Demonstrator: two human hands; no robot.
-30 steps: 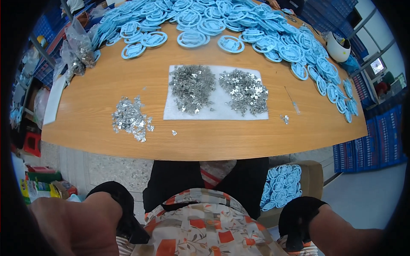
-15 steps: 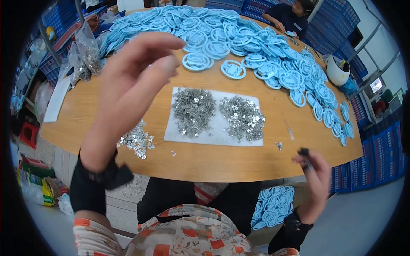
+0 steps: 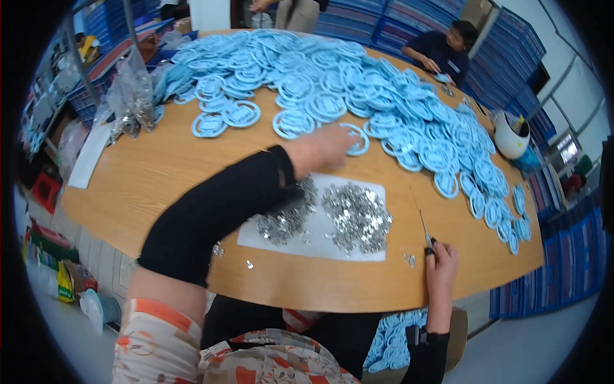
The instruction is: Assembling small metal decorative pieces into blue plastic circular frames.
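My left hand (image 3: 329, 146) reaches across the table to a light-blue round plastic piece (image 3: 360, 141) at the front of the heap. Its blurred fingers overlap the piece's left side; whether they grip it I cannot tell. At the right, my right hand (image 3: 442, 264), with black covers on its fingertips, is closed on a thin pointed metal tool (image 3: 423, 223) that points away from me. Between the hands lies a white sheet (image 3: 320, 249) bearing two piles of small silvery metal pieces, the right pile (image 3: 358, 217) and the left pile (image 3: 288, 221), partly behind my left forearm.
A large heap of light-blue pieces (image 3: 281, 61) covers the table's far side. A few metal bits (image 3: 409, 259) lie near my right hand. Bags of parts (image 3: 131, 96) stand far left, a white container (image 3: 511, 134) far right. Another person (image 3: 441, 51) sits across. More blue pieces (image 3: 396, 339) fill a box below.
My left hand has swung right and forward, down to the blue piece. My right hand has moved left and taken hold of the thin tool lying on the table. The view has tilted up.
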